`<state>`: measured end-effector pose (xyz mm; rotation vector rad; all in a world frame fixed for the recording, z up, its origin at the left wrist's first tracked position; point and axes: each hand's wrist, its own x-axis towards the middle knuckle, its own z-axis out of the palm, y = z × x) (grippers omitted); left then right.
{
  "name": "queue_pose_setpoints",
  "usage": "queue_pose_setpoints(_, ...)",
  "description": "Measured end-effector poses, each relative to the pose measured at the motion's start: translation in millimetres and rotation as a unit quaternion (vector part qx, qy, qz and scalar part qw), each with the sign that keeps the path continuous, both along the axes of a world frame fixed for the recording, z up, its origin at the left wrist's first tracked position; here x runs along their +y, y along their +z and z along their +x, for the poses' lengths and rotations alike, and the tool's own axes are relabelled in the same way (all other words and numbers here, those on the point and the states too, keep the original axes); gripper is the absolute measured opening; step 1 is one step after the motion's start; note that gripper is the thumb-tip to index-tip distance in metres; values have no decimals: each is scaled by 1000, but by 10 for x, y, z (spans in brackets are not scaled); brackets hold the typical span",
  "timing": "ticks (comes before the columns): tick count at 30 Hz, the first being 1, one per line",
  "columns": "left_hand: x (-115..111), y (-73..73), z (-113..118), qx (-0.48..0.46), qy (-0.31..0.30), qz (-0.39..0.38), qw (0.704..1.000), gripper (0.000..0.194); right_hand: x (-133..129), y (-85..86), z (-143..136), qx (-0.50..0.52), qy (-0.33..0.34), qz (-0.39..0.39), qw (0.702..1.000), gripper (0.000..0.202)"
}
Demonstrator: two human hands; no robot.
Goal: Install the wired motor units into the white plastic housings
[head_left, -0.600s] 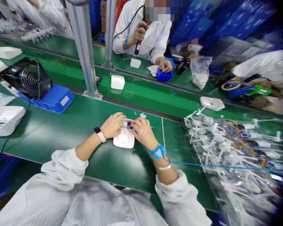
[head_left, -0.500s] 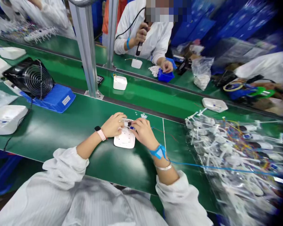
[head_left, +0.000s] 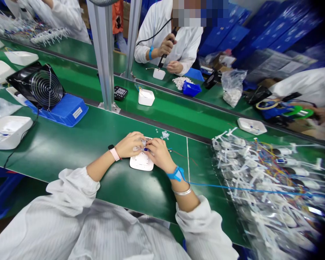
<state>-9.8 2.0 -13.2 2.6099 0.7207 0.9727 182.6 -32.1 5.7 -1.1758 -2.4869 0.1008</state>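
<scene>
A white plastic housing (head_left: 141,163) lies on the green bench in front of me. My left hand (head_left: 130,145) is at its upper left, fingers curled on its edge and on a small part there. My right hand (head_left: 159,153) pinches a small component with a blue piece (head_left: 145,148) over the housing's upper part; the fingers hide most of it. Thin wires (head_left: 182,156) run out to the right from under my right hand. Small clear rings (head_left: 165,135) lie just beyond my hands.
A fan (head_left: 46,89) on a blue bin (head_left: 75,111) and an open white housing (head_left: 14,126) stand left. Wired parts (head_left: 276,180) are heaped right. Beyond the metal post (head_left: 101,54), the belt (head_left: 173,112) carries white housings; a person (head_left: 148,39) holds a powered driver.
The view has shifted slightly. My right hand has moved a little left, closer to my left hand, over the housing. Across the belt, the person's other hand has left the blue tray and come toward their workpiece.
</scene>
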Motion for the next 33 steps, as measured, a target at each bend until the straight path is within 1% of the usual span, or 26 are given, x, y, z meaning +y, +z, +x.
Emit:
queue_pose_setpoints(3, -6, -56, -23, -62, -8, 1, 998, 5, 20, -26, -23, 15, -2, -9, 1000, 13)
queue_pose_setpoints(6, 6, -84, -21, -93, -11, 2, 996, 5, 42, -49, -39, 24, -5, -16, 1000, 12)
queue_pose_setpoints(14, 22, -103, -7, -133, -11, -11, 991, 6, 31, -141, -93, 59, -36, -42, 997, 11)
queue_pose_setpoints(18, 16, -129, -9, -136, 2, -21, 990, 5, 6, -170, -114, 46, -62, -50, 996, 13)
queue_pose_setpoints(20, 16, -138, -5, -135, 7, -25, 991, 4, -8, -124, -123, 18, -69, -45, 996, 14)
queue_pose_setpoints(23, 13, -141, 4, -135, 0, -29, 990, 4, -31, 36, -146, -74, -57, -22, 995, 16)
queue_pose_setpoints(25, 8, -140, 8, -136, -8, -33, 990, 4, -40, 161, -166, -154, -45, -12, 987, 15)
queue_pose_setpoints(27, 3, -140, 9, -134, -14, -39, 990, 4, -37, 247, -178, -208, -37, -13, 977, 14)
queue_pose_setpoints(28, 1, -140, 8, -133, -15, -41, 990, 4, -31, 266, -177, -217, -34, -17, 975, 14)
queue_pose_setpoints(30, 0, -143, 8, -129, -12, -44, 991, 4, -19, 253, -158, -197, -32, -29, 979, 14)
queue_pose_setpoints(33, 3, -153, 11, -128, -8, -43, 991, 4, -16, 154, -106, -130, -42, -44, 990, 15)
